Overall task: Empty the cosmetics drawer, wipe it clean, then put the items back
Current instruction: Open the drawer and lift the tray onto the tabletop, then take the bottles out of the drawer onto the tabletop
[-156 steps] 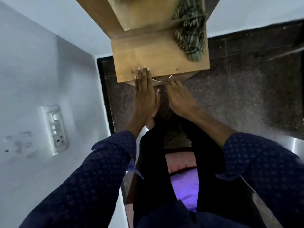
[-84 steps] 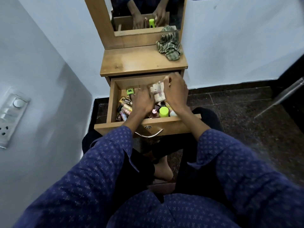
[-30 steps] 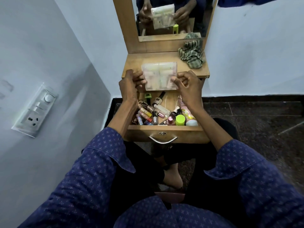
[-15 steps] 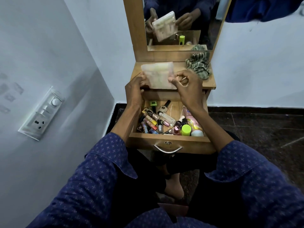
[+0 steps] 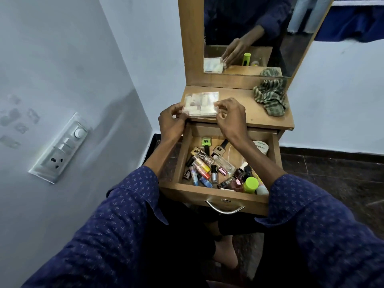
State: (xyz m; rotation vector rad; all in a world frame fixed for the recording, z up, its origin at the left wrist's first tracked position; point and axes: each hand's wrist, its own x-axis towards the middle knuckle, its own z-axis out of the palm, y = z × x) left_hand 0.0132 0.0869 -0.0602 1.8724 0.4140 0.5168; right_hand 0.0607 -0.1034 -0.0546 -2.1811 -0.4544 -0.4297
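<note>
The wooden drawer of the dressing table stands pulled out, and several small cosmetic bottles and tubes lie inside it. A flat clear plastic case lies on the left of the tabletop. My left hand pinches its near left corner and my right hand pinches its near right edge. A white jar sits at the drawer's back right, and a green-capped bottle stands at the front right.
A striped green cloth lies bunched on the right of the tabletop. The mirror rises behind the tabletop. A wall with a switch panel stands close on the left. Dark floor lies to the right.
Both hands have lowered the clear case from the air onto the left of the tabletop. Before that, the drawer was pulled out and the case lifted from it.
</note>
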